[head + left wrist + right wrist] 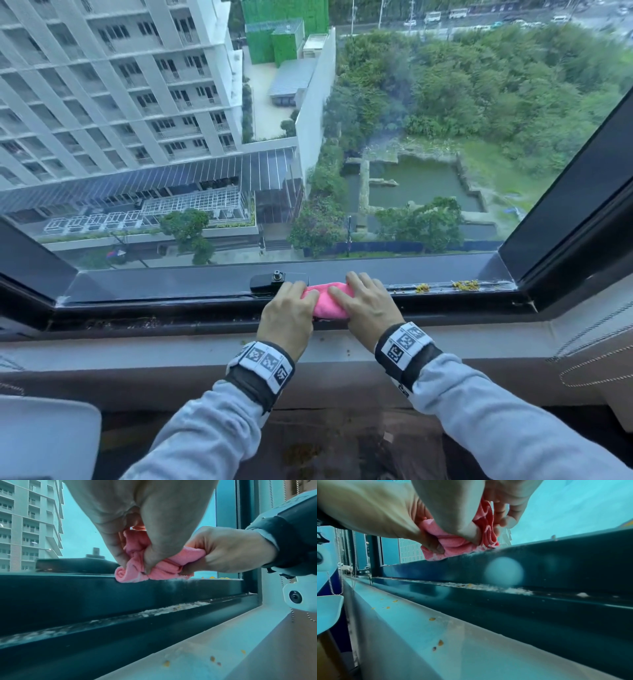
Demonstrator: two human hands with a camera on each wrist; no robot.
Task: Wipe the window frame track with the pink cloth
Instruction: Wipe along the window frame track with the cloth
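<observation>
Now both hands, left hand [287, 310] and right hand [368, 305], on pink cloth [328, 301].

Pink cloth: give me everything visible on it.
The pink cloth is soft, fuzzy-looking fabric with a paler stitched hem, bunched into folds and a rolled end. It sits on top of the dark window frame track, beside the black latch. The left hand and right hand both grip it, fingers curled round the folds.

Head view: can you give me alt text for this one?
Both hands, left hand and right hand, grip a bunched pink cloth on the dark window frame track, beside a black latch. Yellow crumbs lie on the track to the right; buildings and trees lie far below.
</observation>
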